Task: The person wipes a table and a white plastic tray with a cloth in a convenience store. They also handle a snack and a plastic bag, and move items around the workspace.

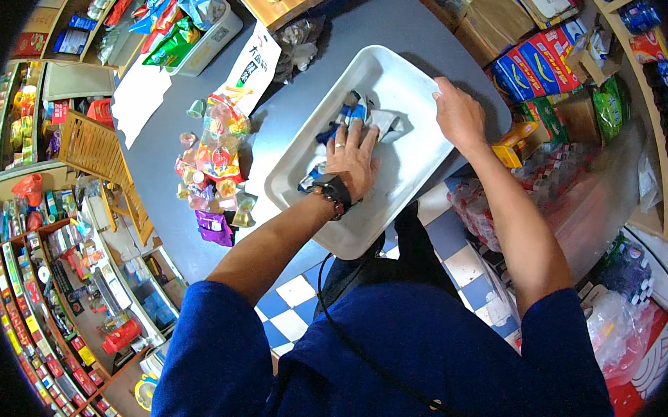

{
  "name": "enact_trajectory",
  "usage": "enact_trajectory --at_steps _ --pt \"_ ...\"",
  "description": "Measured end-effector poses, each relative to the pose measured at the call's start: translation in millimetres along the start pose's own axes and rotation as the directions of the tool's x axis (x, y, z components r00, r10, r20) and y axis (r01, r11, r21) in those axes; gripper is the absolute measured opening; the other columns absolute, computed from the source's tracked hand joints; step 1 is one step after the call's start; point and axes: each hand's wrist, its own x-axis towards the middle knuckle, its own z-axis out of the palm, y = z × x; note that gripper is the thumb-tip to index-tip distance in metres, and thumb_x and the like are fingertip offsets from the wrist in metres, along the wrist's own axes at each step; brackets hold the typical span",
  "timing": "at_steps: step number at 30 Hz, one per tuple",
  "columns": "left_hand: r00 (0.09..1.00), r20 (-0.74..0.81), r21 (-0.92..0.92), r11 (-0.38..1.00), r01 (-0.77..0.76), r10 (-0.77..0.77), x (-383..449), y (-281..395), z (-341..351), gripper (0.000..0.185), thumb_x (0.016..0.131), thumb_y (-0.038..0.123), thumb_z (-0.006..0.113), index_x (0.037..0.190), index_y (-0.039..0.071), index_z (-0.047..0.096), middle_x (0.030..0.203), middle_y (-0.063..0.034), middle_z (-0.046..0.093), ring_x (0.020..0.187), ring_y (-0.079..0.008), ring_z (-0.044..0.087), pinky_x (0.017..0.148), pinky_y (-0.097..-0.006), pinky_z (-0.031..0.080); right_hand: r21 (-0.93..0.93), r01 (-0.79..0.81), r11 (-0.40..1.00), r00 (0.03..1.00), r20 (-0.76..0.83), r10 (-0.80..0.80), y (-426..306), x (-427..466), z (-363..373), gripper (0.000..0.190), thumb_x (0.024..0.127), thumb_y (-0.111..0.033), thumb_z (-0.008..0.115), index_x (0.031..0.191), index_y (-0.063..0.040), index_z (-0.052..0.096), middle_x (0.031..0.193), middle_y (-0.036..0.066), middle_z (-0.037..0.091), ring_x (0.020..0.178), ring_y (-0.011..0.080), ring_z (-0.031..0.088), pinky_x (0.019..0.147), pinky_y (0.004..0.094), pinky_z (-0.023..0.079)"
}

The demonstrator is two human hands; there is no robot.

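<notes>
A white rectangular plastic tray lies tilted across the near part of the grey table, its near corner past the table's edge. My right hand grips the tray's right rim, thumb on top. Inside the tray, my left hand presses flat with spread fingers on a crumpled blue, white and grey cloth. Part of the cloth is hidden under the palm and shows again by the wrist. A ring and a dark wristband are on the left hand and wrist.
Small jelly cups and snack packets lie left of the tray on the grey table. Behind are a white snack bag, a bin of snack bags and a wooden box. A bamboo chair stands left; cartons crowd the right.
</notes>
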Motion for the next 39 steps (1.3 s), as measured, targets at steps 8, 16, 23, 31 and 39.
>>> enact_trajectory --at_steps 8,16,23,31,39 --pt "0.954 -0.233 0.057 0.982 -0.179 0.188 91.7 24.5 54.3 0.051 0.089 0.017 0.057 0.138 0.010 0.049 0.147 -0.0212 0.041 0.132 -0.0414 0.040 0.111 -0.0508 0.033 0.000 0.061 0.998 0.995 -0.073 -0.061 1.3 -4.2 7.7 0.023 0.097 -0.019 0.053 0.116 -0.007 0.054 0.096 0.022 0.068 0.088 0.0455 0.065 0.074 0.0563 0.049" --pt "0.962 -0.123 0.102 0.967 -0.232 0.244 76.0 -19.8 11.7 0.048 0.088 0.012 0.054 0.136 0.016 0.054 0.141 -0.0145 0.049 0.125 -0.0353 0.048 0.098 -0.0471 0.048 0.005 0.010 1.000 0.999 0.046 -0.011 -4.9 -1.7 -3.9 0.024 0.098 -0.021 0.050 0.118 -0.007 0.053 0.101 0.023 0.067 0.093 0.0468 0.063 0.078 0.0562 0.048" --pt "0.844 -0.291 -0.378 0.756 -0.534 0.451 83.2 22.2 61.6 0.043 0.077 -0.004 0.060 0.118 0.011 0.064 0.120 -0.0159 0.062 0.109 -0.0357 0.059 0.095 -0.0462 0.049 0.074 -0.030 0.997 0.999 0.038 0.028 -4.2 3.4 1.7 0.037 0.102 -0.035 0.039 0.123 -0.009 0.054 0.106 0.023 0.067 0.098 0.0468 0.062 0.083 0.0563 0.047" --pt "0.869 -0.424 -0.844 0.461 -0.275 -0.257 108.4 82.5 36.6 0.047 0.092 0.014 0.056 0.137 0.003 0.051 0.130 -0.0227 0.057 0.116 -0.0338 0.059 0.100 -0.0396 0.045 0.298 0.047 0.953 0.999 -0.033 -0.039 9.7 -0.7 3.4 0.065 0.102 -0.056 0.022 0.135 -0.009 0.050 0.117 0.026 0.063 0.108 0.0488 0.058 0.092 0.0541 0.045" --pt "0.795 -0.582 -0.302 0.863 -0.405 0.170 105.6 14.0 -8.3 0.040 0.081 0.002 0.056 0.117 0.014 0.068 0.110 -0.0158 0.068 0.095 -0.0343 0.067 0.082 -0.0423 0.056 0.174 0.002 0.985 0.997 0.070 -0.015 -5.9 -6.9 -0.2 0.057 0.102 -0.049 0.030 0.134 -0.006 0.050 0.114 0.025 0.064 0.101 0.0438 0.063 0.088 0.0517 0.049"
